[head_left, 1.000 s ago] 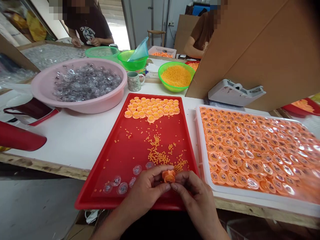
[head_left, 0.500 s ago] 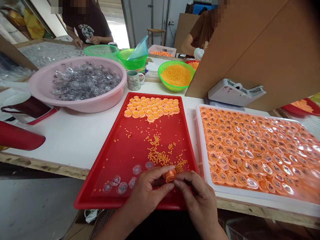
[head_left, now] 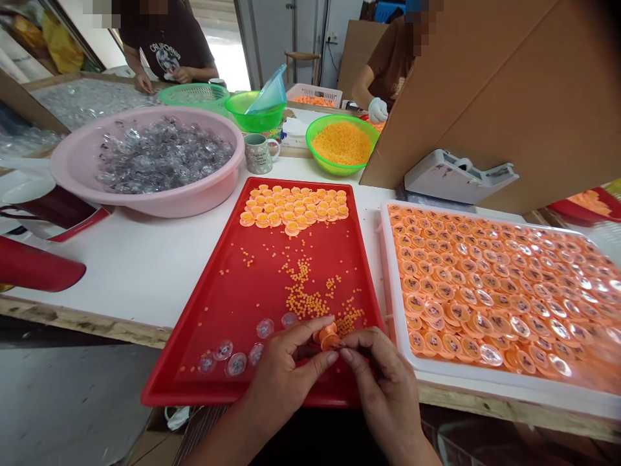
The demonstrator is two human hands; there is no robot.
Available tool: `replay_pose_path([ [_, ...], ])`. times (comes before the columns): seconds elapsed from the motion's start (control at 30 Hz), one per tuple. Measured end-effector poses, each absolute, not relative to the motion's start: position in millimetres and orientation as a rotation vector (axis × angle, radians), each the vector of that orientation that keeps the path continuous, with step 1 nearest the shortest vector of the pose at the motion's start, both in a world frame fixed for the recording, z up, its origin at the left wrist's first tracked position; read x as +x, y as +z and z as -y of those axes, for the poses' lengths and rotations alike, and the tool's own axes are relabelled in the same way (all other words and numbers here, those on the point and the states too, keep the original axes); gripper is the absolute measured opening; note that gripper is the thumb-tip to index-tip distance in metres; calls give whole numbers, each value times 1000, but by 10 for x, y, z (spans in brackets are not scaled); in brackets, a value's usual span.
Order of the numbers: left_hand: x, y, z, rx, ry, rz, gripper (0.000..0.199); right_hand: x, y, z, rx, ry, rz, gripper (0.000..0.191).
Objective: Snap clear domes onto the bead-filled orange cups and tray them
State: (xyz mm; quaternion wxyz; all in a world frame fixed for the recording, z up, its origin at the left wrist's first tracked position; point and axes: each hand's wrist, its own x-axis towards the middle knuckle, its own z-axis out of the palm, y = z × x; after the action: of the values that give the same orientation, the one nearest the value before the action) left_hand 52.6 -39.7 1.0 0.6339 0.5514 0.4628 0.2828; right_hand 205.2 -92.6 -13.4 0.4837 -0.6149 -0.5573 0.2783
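Over the near edge of a red tray (head_left: 194,285), my left hand (head_left: 286,369) grips a small orange spool-shaped plastic piece (head_left: 328,336) between thumb and fingers. Thumb and forefinger of my right hand (head_left: 385,372) are pinched together right at the piece's rim; a thin dark bit shows there, too small to name. Left of my hands lie several clear round discs (head_left: 236,364) with a printed figure. Small yellow-orange pellets (head_left: 308,301) are scattered across the tray's middle. At its far end, orange cups (head_left: 291,207) holding pellets stand in packed rows.
A white tray (head_left: 395,310) of orange pieces with printed discs is at right. Beyond are a pink basin (head_left: 194,200) of clear parts, a mug (head_left: 259,154), a green bowl (head_left: 334,169) of pellets and a tape dispenser (head_left: 456,178) by a cardboard panel (head_left: 485,97). Two people sit opposite.
The orange piece has tilted and shifted slightly left in my left hand's fingers. My right fingertips stay at its rim. Across the table, a co-worker's gloved hand has moved slightly left.
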Motion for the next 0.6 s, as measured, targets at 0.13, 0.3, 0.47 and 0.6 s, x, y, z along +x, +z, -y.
replay_pose_path([
  [0.13,524,14,396,1337,637,-1036,34,2092,-154,916,-1480,803,1336,11],
  [0.3,534,3,407,1462,640,-1022,30,2133,-160,894,-1450,738,1434,15],
  [0.47,554,-41,399,1501,634,-1046,35,2129,-193,878,-1464,638,1517,18],
  [0.6,558,-55,399,1500,626,-1077,35,2145,-201,857,-1432,588,1571,20],
])
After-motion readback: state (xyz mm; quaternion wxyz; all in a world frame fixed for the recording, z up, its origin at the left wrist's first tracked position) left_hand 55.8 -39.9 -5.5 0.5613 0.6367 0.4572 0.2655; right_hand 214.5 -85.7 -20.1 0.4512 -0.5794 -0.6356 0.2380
